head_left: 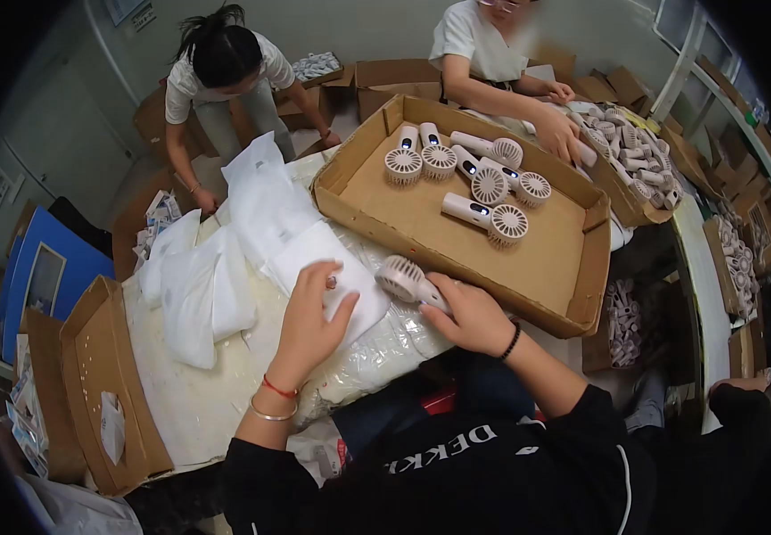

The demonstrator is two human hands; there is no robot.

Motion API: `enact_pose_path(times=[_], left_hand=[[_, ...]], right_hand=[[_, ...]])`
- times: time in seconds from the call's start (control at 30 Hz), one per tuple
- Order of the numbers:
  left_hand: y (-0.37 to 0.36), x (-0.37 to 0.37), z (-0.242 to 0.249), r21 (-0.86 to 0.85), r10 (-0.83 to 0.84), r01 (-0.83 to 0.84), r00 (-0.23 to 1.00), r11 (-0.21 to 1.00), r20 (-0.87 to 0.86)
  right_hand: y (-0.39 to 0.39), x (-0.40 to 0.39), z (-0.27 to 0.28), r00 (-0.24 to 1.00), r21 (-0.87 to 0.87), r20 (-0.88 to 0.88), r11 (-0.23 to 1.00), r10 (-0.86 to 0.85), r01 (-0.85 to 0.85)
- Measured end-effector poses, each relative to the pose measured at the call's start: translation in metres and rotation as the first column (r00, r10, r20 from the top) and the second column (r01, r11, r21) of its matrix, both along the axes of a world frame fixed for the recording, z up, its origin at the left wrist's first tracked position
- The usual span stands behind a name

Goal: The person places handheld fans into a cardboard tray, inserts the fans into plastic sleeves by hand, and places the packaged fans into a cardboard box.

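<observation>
My right hand [474,317] is closed round the handle of a small white handheld fan [406,280], its round head pointing left. To the left, my left hand [316,312] has its fingers apart over white foam pouches [292,245] and holds nothing. More white pouches [202,290] lie further left on the plastic-wrapped table [171,392]. Beyond my right hand, a shallow cardboard tray [546,308] holds several white fans [490,185], some with lit displays.
Two people in white tops work across the table; one hand [556,132] reaches over the tray's far edge. A box heaped with fans [635,156] stands at the back right. An empty cardboard tray [104,357] is at the left. A dark sleeve [742,415] shows at right.
</observation>
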State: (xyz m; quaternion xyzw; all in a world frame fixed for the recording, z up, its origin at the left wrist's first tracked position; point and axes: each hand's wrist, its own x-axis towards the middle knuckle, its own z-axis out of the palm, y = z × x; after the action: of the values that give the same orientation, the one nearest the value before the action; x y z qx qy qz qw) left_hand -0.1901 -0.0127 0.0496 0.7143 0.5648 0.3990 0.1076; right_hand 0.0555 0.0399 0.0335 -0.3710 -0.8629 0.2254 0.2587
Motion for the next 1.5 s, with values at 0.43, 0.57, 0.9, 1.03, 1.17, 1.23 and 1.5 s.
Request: enact_pose_path(times=[0.43, 0.57, 0.9, 1.03, 1.17, 1.23, 1.5], left_hand=[[0.092, 0.026, 0.001, -0.311, -0.118, 0.274, 0.891, 0.91, 0.439], [0.023, -0.001, 0.023, -0.025, -0.132, 0.129, 0.971, 0.991, -0.197], [-0.024, -0.004, -0.004, -0.323, 0.058, 0.0, 0.983, 0.946, 0.172], [-0.014, -0.007, -0.015, -0.316, 0.026, 0.006, 0.995, 0.949, 0.098], [-0.014, -0.005, -0.016, -0.272, 0.061, -0.046, 0.997, 0.961, 0.045], [-0.022, 0.001, -0.009, -0.23, 0.062, -0.048, 0.997, 0.972, 0.053], [-0.057, 0.029, 0.014, -0.283, 0.051, 0.077, 0.906, 0.956, 0.42]], right_hand=[[0.06, 0.026, -0.005, 0.932, -0.591, -0.359, 0.786, -0.059, -0.178], [0.045, 0.033, -0.009, 0.883, -0.602, -0.467, 0.75, -0.052, -0.275], [0.01, 0.023, -0.014, 0.766, -0.634, -0.614, 0.696, -0.191, -0.335], [0.005, 0.024, -0.011, 0.804, -0.642, -0.578, 0.686, -0.14, -0.342], [-0.004, 0.033, 0.001, 0.846, -0.753, -0.532, 0.483, -0.045, -0.447], [-0.012, 0.029, -0.004, 0.734, -0.732, -0.678, 0.099, -0.021, -0.674], [-0.046, -0.015, -0.033, 0.499, -0.433, -0.859, -0.355, -0.118, -0.829]])
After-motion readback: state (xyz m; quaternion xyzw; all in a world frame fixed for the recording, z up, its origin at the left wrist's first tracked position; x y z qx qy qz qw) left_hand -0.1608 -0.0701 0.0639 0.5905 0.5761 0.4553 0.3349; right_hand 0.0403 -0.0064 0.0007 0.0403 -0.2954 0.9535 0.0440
